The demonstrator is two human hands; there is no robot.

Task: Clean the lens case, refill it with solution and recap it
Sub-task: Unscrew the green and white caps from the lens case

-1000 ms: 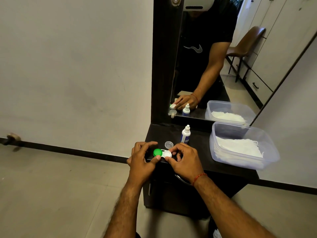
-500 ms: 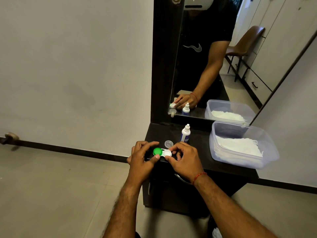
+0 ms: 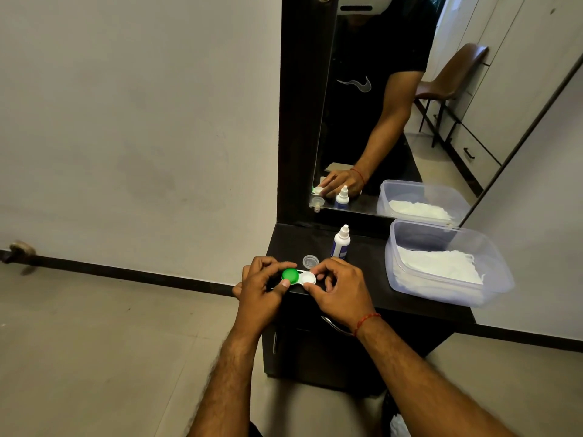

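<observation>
A white lens case (image 3: 303, 278) lies near the front left corner of the dark vanity top (image 3: 372, 272). Its left well carries a green cap (image 3: 290, 276); the right well has a white cap (image 3: 309, 278). My left hand (image 3: 258, 288) pinches the green cap between thumb and forefinger. My right hand (image 3: 339, 290) pinches the white cap end with thumb and fingers. A small clear loose cap (image 3: 310, 261) sits just behind the case. The white solution bottle (image 3: 341, 242) with a blue label stands upright behind that, uncapped.
A clear plastic tub (image 3: 492, 279) holding white tissues stands on the right of the vanity top. A dark-framed mirror (image 3: 394, 105) rises at the back. The top's front edge lies just under my hands, with tiled floor (image 3: 110, 342) below and to the left.
Both hands stay on the case in the same spot; the fingers have shifted slightly on the two caps.
</observation>
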